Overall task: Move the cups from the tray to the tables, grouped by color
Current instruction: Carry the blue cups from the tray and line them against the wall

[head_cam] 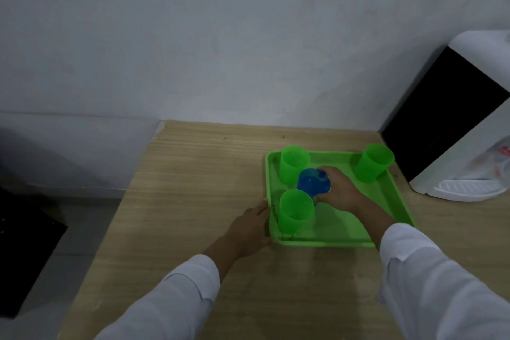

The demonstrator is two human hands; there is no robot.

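The blue cup (313, 183) stands near the middle of the green tray (386, 196), the landmark for what follows. The right hand (340, 192) has its grip closed round the cup's far and right side, fingers over the rim.

Three green cups stand upright on the same tray: one at its far left corner (294, 167), just beside the blue cup; one at its near left (295, 211), also just beside it; one at its far right corner (372, 163), well apart.

The left hand (254, 225) lies against the tray's left edge; whether its grip clasps the rim or merely presses there cannot be told.

Judgement: the step in hand is lifting out the blue cup. It should rise straight up until clear of the two neighbouring rims before travelling, since a sideways pull would likely topple a green cup. The left hand should steady the tray on the tabletop (193, 174).
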